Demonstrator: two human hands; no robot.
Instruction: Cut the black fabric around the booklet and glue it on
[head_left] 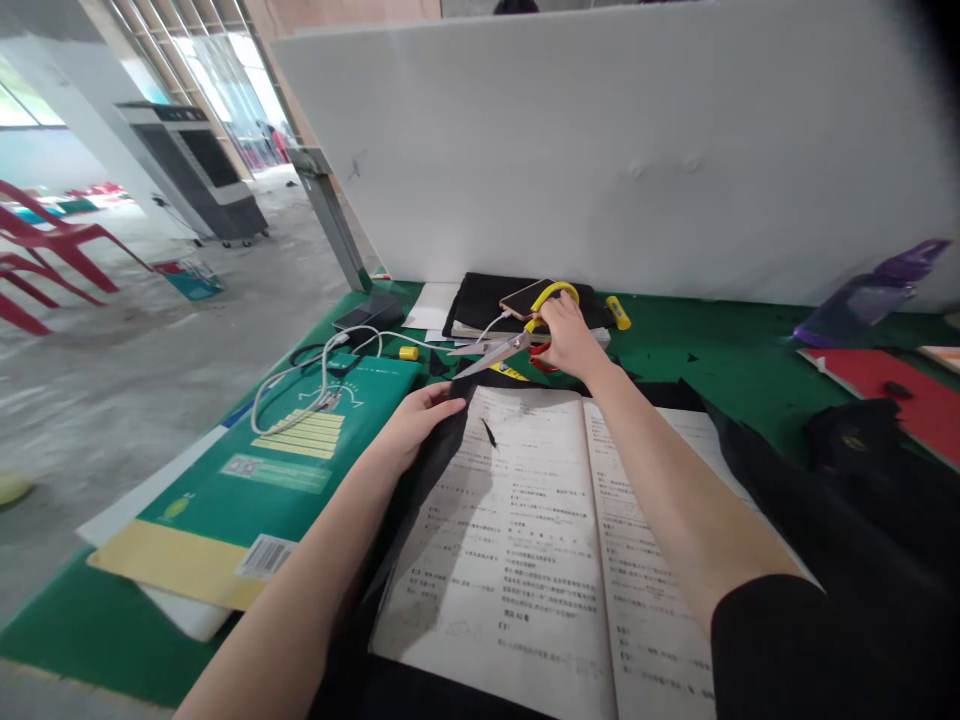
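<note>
An open book (540,520) with printed pages lies on black sheet material (420,500) that sticks out round its edges. My right hand (566,335) is closed on a pair of scissors (510,348) with yellow and red handles. Their blades are parted and point left, over the book's top left corner. My left hand (431,415) pinches the black material beside that corner, just below the blade tips. A small black scrap (489,433) rests on the left page.
A green book (300,440) with a white cable on it lies at left. Behind are a phone (525,298) and a black notebook (480,300). A purple bottle (862,300) and a red book (892,395) are at right. A white board (637,150) borders the back.
</note>
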